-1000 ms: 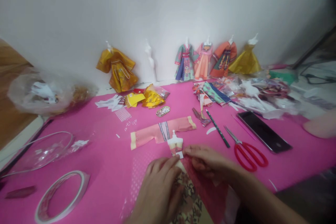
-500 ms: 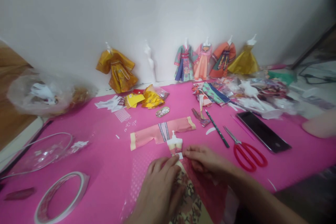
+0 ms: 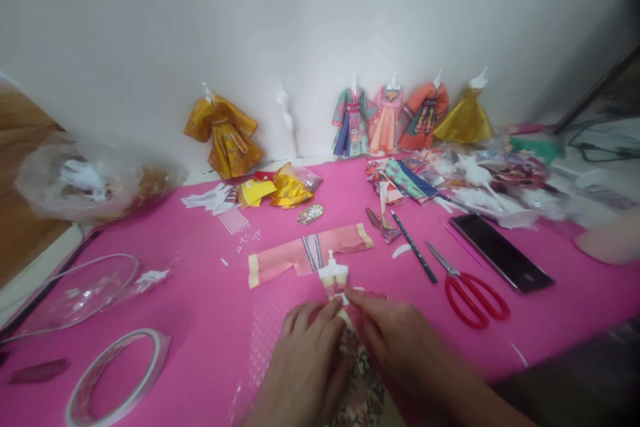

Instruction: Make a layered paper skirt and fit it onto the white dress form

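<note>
A white doll torso (image 3: 334, 272) with a cream-and-pink top lies in front of me on the pink table. From its waist a long doll skirt (image 3: 357, 373), dark floral on cream with red at the side, runs toward me. My left hand (image 3: 307, 350) holds the doll at the waist from the left, fingers curled over the skirt's upper edge. My right hand (image 3: 400, 327) presses its fingertips at the same waist, over the red cloth. A small white patch shows between the fingertips. Just beyond lies a pink doll jacket (image 3: 310, 252), sleeves spread.
Red-handled scissors (image 3: 473, 290), a dark pencil (image 3: 414, 247) and a phone (image 3: 501, 250) lie to the right. A tape roll (image 3: 117, 377) is at the front left. Several dressed dolls (image 3: 353, 113) lean against the wall, with bags and cloth scraps before them.
My right hand has moved left and rolled over the doll's waist, covering more of the red cloth. The left hand stays about where it was.
</note>
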A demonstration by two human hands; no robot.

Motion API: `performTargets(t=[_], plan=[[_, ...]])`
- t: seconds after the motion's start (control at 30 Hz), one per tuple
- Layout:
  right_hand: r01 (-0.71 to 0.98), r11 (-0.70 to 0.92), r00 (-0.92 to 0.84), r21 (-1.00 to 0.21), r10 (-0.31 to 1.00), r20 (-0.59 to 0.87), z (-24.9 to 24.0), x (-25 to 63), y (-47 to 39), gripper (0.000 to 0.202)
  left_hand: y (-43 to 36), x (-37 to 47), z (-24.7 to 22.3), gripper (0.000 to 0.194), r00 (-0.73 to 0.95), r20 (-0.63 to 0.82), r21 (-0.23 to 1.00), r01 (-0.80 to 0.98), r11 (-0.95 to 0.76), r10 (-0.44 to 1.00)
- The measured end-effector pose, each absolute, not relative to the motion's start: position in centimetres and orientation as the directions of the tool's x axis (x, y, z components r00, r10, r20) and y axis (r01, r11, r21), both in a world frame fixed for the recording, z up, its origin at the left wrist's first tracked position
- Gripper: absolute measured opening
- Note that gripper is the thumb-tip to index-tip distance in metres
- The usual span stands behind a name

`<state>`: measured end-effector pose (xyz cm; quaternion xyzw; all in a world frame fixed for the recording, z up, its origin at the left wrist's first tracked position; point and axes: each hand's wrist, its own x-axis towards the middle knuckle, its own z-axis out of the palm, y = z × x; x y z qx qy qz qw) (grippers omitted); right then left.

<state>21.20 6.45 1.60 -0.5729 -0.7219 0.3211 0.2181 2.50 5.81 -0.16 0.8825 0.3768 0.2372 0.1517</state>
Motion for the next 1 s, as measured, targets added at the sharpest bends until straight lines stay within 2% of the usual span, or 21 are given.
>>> performTargets(t=[0.13,0.33,0.53,0.73,0.8,0.87,0.93,1.0], plan=[[0.766,0.134,-0.27,-0.628,0.955,-0.126,2.0,20.5,6.0,0.03,5.9,2.5,-0.2,0.032,0.605,0.314,0.449,0.585,-0.676,0.732],[0.696,0.184,-0.274,-0.694,0.962,-0.02,0.8,20.4,6.1,0.03,5.8,2.4,-0.4,0.032,0.606,0.305,0.445,0.592,-0.673,0.735],[0.617,0.114,-0.202,-0.778,0.979,-0.017,0.4,21.1,5.9,0.028,5.8,2.1,-0.4,0.04,0.604,0.31,0.436,0.596,-0.674,0.734],[0.711,0.043,-0.048,-0.702,0.999,0.012,-0.6,22.5,7.7,0.023,5.6,1.9,-0.8,0.026,0.597,0.335,0.429,0.592,-0.682,0.729],[0.736,0.039,-0.037,-0.675,0.999,0.018,-0.4,22.4,8.7,0.021,5.5,1.8,-0.8,0.017,0.543,0.337,0.493,0.594,-0.636,0.769],[0.741,0.022,-0.037,-0.671,0.999,-0.008,0.0,22.1,9.8,0.023,5.6,1.6,-0.8,0.009,0.413,0.295,0.635,0.589,-0.5,0.862],[0.726,0.001,-0.036,-0.687,0.999,-0.037,0.2,21.6,10.7,0.026,6.0,1.3,-0.7,0.011,0.288,0.183,0.785,0.533,-0.316,0.94],[0.707,-0.011,-0.035,-0.707,0.998,-0.051,0.1,21.2,11.5,0.03,6.8,1.0,-0.7,0.015,0.227,0.051,0.877,0.456,-0.152,0.973]])
